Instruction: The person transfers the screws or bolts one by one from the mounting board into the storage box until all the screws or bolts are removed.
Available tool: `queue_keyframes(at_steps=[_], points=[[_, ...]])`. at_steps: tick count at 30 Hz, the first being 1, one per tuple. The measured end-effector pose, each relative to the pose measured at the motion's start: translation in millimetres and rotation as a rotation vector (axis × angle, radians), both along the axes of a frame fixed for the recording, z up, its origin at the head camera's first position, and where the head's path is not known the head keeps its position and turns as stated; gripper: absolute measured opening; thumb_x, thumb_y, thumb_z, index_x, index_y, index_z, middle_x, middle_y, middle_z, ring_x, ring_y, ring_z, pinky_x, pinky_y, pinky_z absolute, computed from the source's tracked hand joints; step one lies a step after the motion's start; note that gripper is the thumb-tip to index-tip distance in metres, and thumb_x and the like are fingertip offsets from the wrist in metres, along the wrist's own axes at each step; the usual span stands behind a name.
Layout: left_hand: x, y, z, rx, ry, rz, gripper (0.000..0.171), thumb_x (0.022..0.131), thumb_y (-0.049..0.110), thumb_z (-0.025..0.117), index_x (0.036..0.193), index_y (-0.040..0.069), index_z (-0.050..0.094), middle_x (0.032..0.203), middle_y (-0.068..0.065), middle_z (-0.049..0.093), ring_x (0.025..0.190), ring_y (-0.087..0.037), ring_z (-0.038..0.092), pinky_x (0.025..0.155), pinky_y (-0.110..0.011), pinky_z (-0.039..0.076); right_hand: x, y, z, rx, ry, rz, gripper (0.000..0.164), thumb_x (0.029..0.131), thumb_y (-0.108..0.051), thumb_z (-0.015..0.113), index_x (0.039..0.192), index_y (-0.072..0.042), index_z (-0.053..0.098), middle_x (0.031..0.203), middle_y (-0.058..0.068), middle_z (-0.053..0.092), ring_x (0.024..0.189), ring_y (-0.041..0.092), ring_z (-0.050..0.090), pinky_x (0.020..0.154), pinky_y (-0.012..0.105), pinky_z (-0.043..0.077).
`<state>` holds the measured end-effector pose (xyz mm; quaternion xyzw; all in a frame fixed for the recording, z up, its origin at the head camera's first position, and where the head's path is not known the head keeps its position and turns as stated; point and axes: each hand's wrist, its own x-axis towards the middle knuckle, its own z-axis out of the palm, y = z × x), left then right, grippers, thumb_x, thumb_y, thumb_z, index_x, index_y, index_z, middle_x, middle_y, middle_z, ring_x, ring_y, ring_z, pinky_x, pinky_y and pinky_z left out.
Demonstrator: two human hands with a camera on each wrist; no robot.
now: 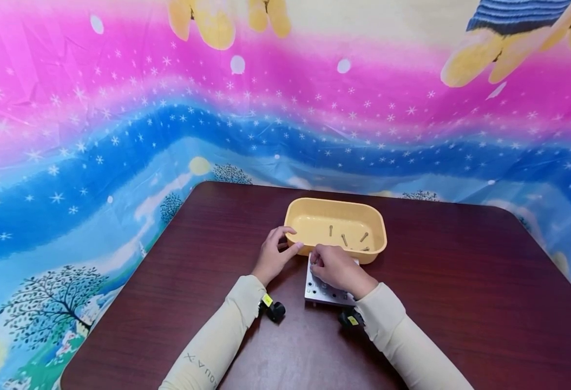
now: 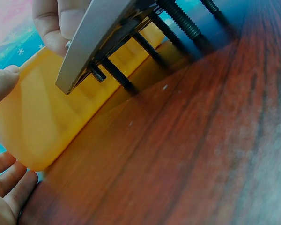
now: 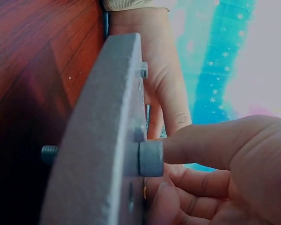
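My right hand (image 1: 336, 268) is over the far left part of a silver metal plate (image 1: 321, 292), its fingers bent down to the surface. Its fingertips pinch a bolt there; a small shiny bit of the head (image 2: 68, 45) peeks out beneath them in the left wrist view. Threaded shanks (image 2: 114, 75) stick out under the plate, the one nearest that corner being short. In the right wrist view a larger bolt head (image 3: 151, 158) stands slightly proud of the plate, before the thumb. My left hand (image 1: 271, 257) rests loosely at the near left corner of a yellow bin (image 1: 336, 203), thumb and fingers spread.
Several loose bolts (image 1: 343, 239) lie in the bin, which stands right behind the plate. The plate sits raised on its shanks above the dark brown table (image 1: 207, 238). A printed cloth (image 1: 246, 130) hangs beyond the table's far edge.
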<state>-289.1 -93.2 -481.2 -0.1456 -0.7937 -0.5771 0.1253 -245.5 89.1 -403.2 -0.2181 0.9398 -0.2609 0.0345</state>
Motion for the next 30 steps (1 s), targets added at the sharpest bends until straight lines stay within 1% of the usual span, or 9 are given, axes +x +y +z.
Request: queue_keyframes(at_steps=[9, 12, 20, 30], points=[[0.5, 0.0, 0.5, 0.001, -0.004, 0.001, 0.037, 0.087, 0.034, 0.072, 0.116, 0.014, 0.060, 0.125, -0.003, 0.051, 0.115, -0.018, 0.054, 0.096, -0.039, 0.050, 0.5, -2.8, -0.8, 0.029, 0.010, -0.028, 0.007, 0.085, -0.007, 0.066, 0.085, -0.008, 0.059, 0.069, -0.002, 0.052, 0.063, 0.013, 0.049, 0.059, 0.027, 0.042], [-0.1, -0.3, -0.2, 0.005, 0.001, 0.000, 0.037, 0.087, 0.034, 0.072, 0.116, 0.014, 0.061, 0.126, -0.004, 0.051, 0.115, -0.019, 0.053, 0.096, -0.041, 0.050, 0.7, -3.1, -1.9, 0.034, 0.015, -0.033, 0.008, 0.086, -0.008, 0.066, 0.084, -0.008, 0.058, 0.069, -0.001, 0.052, 0.063, 0.014, 0.048, 0.058, 0.027, 0.041], [-1.6, -0.5, -0.7, 0.000, -0.007, 0.001, 0.041, 0.087, 0.034, 0.072, 0.118, 0.010, 0.060, 0.126, -0.002, 0.051, 0.116, -0.017, 0.052, 0.096, -0.040, 0.050, 1.3, -4.9, -2.2, 0.046, 0.027, -0.059, 0.012, 0.086, -0.010, 0.067, 0.081, -0.010, 0.056, 0.068, -0.001, 0.051, 0.061, 0.013, 0.049, 0.057, 0.026, 0.041], [-0.1, 0.1, 0.3, -0.001, -0.012, -0.001, 0.038, 0.087, 0.034, 0.072, 0.117, 0.013, 0.060, 0.125, -0.003, 0.051, 0.116, -0.018, 0.052, 0.096, -0.041, 0.050, 1.0, -5.6, -5.6, 0.063, 0.063, -0.064, 0.013, 0.085, -0.011, 0.067, 0.077, -0.012, 0.056, 0.068, -0.003, 0.053, 0.061, 0.012, 0.049, 0.057, 0.027, 0.043]])
